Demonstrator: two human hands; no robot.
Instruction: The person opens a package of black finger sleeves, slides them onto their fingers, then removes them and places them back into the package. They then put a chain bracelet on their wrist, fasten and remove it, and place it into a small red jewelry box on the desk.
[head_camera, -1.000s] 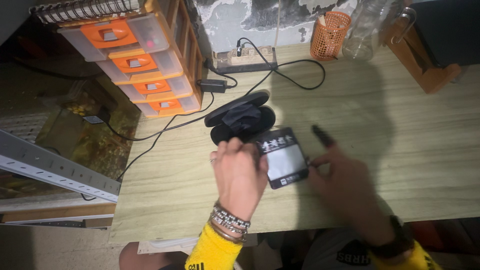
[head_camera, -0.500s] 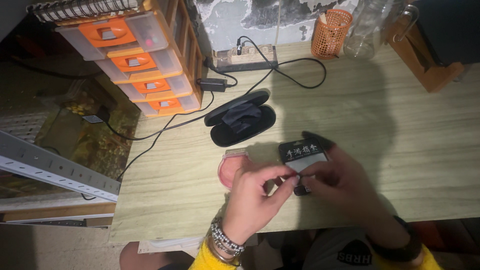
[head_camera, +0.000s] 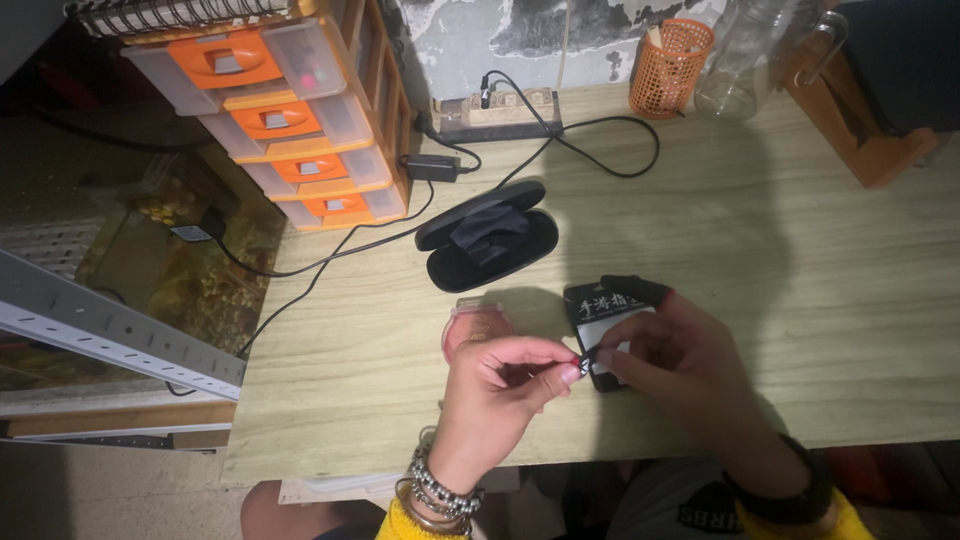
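A small black packet with a white label (head_camera: 607, 306) lies on the wooden table (head_camera: 800, 270) near its front edge. My right hand (head_camera: 690, 365) holds the packet's lower right side with thumb and fingers. My left hand (head_camera: 500, 385) pinches the packet's lower left corner between thumb and forefinger, so the fingertips of both hands meet there. Whether a small separate piece sits in that pinch is hidden. A round pinkish tin (head_camera: 478, 325) rests just behind my left hand. Further back lies an open black case (head_camera: 487, 238) with dark contents.
An orange-and-clear drawer unit (head_camera: 290, 130) stands at the table's left rear. A power strip (head_camera: 498, 112) with black cables (head_camera: 600, 150) lies at the back, with an orange mesh cup (head_camera: 668, 65), a glass jar (head_camera: 738, 60) and a wooden stand (head_camera: 850, 120) to the right.
My left hand lifted off the table beside the packet and closed into a pinch on its corner. My right hand shifted onto the packet. The round tin is now uncovered.
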